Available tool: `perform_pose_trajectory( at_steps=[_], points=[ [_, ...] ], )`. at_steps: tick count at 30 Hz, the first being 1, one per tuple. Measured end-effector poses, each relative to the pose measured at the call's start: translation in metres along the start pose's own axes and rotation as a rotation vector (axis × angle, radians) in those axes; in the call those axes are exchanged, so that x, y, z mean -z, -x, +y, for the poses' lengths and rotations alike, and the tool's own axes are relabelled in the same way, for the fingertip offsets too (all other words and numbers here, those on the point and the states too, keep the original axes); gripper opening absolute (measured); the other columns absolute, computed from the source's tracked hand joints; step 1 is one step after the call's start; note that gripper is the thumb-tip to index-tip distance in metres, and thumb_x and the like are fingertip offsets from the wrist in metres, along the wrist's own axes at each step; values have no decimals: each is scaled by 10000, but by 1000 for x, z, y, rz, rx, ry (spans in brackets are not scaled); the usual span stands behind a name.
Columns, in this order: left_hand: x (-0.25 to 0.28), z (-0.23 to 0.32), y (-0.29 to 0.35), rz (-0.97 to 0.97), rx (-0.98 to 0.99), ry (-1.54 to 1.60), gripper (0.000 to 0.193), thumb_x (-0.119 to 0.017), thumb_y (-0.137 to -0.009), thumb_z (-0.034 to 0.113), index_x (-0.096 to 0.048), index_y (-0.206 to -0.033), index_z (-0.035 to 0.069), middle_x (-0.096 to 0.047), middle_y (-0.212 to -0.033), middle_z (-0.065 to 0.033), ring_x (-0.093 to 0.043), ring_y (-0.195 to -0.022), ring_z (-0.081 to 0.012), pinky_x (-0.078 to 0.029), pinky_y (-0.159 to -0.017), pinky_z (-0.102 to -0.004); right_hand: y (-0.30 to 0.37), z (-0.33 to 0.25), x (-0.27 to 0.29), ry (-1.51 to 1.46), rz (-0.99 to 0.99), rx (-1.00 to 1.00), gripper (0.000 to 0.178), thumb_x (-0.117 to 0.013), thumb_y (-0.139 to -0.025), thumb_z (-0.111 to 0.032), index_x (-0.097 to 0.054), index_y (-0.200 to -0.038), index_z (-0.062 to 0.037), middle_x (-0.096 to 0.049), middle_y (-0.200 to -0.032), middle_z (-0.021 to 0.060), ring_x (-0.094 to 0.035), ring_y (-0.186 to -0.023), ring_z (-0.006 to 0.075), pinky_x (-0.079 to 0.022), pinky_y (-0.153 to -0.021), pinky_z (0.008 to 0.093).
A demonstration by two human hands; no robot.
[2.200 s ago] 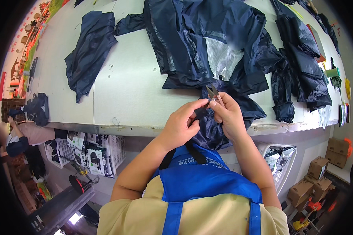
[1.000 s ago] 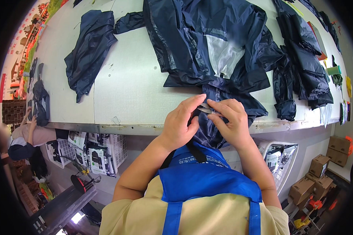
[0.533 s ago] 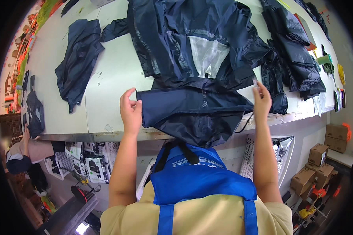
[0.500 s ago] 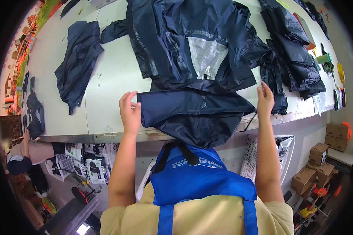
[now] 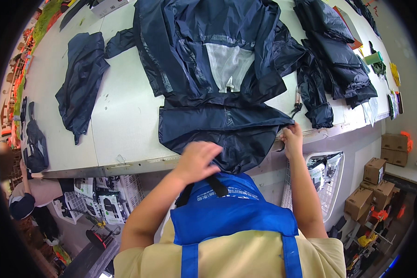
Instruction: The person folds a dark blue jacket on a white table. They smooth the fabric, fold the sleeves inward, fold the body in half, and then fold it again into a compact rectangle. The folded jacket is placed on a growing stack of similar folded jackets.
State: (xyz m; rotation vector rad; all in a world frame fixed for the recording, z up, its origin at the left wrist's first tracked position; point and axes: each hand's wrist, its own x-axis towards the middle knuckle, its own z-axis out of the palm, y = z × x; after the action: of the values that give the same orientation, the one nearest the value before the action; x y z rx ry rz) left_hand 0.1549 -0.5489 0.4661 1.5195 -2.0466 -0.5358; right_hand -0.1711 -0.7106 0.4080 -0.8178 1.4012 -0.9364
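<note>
A dark navy rain jacket [image 5: 180, 41] lies spread on the table, its white mesh lining [image 5: 229, 62] showing in the middle. The hood [image 5: 194, 121] is laid toward me, and its lower part hangs over the table edge. My right hand [image 5: 293, 139] pinches the hood's right corner, where a dark cord hangs. Over the near left part of the hood is my left hand [image 5: 197, 161], slightly blurred, with fingers stretched out and nothing seen in them. Just beyond my right hand lies a small slim tool [image 5: 298, 98] with a dark end.
Folded dark garments [image 5: 333, 51] are stacked at the right. A separate dark garment piece [image 5: 81, 78] lies at the left. Below the table edge stand white baskets [image 5: 331, 197] with packaged goods. Cardboard boxes [image 5: 359, 201] are at the right; another person [image 5: 25, 199] is far left.
My left hand has left the hood's left corner and moved right and nearer to me. My right hand has come down to the hood's right corner and taken hold there.
</note>
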Motion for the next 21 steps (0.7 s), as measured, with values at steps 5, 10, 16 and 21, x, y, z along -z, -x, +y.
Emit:
perform_pose_trajectory(
  at_steps=[5, 10, 16, 21],
  points=[
    [-43, -7, -2, -432, -26, -74, 204, -670, -700, 143, -667, -904, 140, -600, -832, -22, -599, -928, -224, -370, -974, -406, 2, -52, -19, -209, -215, -49, 167, -451, -986, -74, -534, -1130, -63, -638, -890, 48, -644, -705, 160, -509, -641, 241],
    [-16, -12, 1, -614, 40, -78, 208, -650, -723, 141, -680, -927, 169, -619, -860, -17, -605, -968, -222, -254, -1083, -534, -38, -64, 28, 1030, -206, 703, 195, -581, -822, -5, -579, -1017, -5, -600, -872, 160, -611, -854, 333, -487, -776, 379],
    [-22, 7, -2, -533, 186, 199, 557, -672, -803, 390, -544, -1298, 169, -584, -1167, -82, -540, -1135, -244, -241, -1080, -538, 4, -76, -30, 1336, 180, 912, 345, -550, -728, 31, -570, -1066, -32, -526, -1086, 206, -529, -1027, 379, -438, -871, 449],
    [-24, -9, -1, -36, 416, 10, 697, -746, -752, 307, -457, -1359, 125, -495, -1298, -130, -451, -1216, -324, -312, -1034, -482, 71, 0, -97, 1145, -580, 862, 442, -655, -734, -114, -582, -1166, -54, -533, -1195, 136, -479, -1141, 323, -401, -939, 424]
  ],
)
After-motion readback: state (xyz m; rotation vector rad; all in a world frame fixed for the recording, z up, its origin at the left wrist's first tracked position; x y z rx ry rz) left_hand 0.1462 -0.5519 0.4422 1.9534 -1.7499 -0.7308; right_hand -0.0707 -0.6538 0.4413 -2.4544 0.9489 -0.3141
